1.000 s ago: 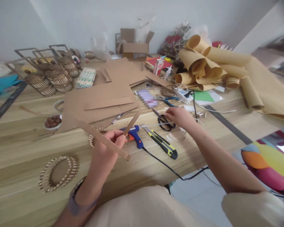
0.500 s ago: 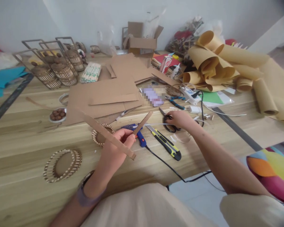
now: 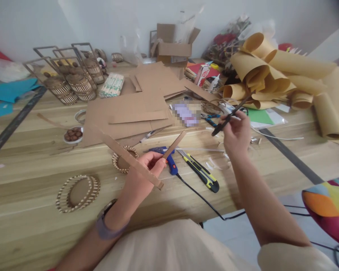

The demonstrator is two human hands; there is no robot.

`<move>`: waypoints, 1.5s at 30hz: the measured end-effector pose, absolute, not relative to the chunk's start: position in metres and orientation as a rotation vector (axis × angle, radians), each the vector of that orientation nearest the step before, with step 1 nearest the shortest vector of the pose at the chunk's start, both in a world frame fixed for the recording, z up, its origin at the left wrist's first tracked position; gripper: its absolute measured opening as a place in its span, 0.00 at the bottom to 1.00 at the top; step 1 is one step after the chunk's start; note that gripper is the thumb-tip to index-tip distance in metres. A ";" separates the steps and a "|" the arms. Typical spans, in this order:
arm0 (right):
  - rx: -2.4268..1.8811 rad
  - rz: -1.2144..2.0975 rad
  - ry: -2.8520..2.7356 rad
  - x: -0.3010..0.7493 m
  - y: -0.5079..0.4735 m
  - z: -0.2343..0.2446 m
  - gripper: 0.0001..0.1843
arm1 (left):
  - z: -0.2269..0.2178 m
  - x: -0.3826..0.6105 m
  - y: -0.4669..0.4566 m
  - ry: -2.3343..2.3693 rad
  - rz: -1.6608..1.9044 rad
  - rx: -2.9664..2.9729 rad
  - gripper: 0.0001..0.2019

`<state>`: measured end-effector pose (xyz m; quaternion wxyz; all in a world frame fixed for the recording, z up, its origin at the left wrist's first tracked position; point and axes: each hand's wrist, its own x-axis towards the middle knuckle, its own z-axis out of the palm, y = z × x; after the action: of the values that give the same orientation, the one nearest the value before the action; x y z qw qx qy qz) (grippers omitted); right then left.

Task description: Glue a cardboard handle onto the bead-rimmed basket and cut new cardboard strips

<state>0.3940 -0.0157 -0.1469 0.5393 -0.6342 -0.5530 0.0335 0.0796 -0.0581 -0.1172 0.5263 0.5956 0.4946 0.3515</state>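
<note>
Scissors (image 3: 223, 125) could slip if loosely gripped.
Right hand (image 3: 237, 133) curls fingers round them; left hand (image 3: 147, 175) pinches thin cardboard (image 3: 130, 160), which hard squeezing could crease.

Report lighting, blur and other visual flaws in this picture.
In the head view, light is soft and diffuse; also in the head view, the cardboard strip in the left hand blurs at its far end, pixelation masks the purple item, and the upper right corner darkens.
</note>
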 end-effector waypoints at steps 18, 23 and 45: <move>-1.513 1.136 -1.949 0.299 -0.095 -0.105 0.34 | -0.112 0.086 -0.056 1.110 0.842 1.266 0.13; -1.455 1.133 -1.977 0.289 -0.092 -0.104 0.38 | -0.111 0.085 -0.060 1.080 0.822 1.293 0.11; -1.496 0.765 -2.047 0.293 -0.095 -0.110 0.34 | -0.117 0.096 -0.052 0.986 0.805 1.262 0.10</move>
<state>0.2931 -0.0954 -0.1100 0.2441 -0.5479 -0.7495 0.2801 0.0958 -0.0521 -0.1174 0.6246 0.5499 0.4297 0.3506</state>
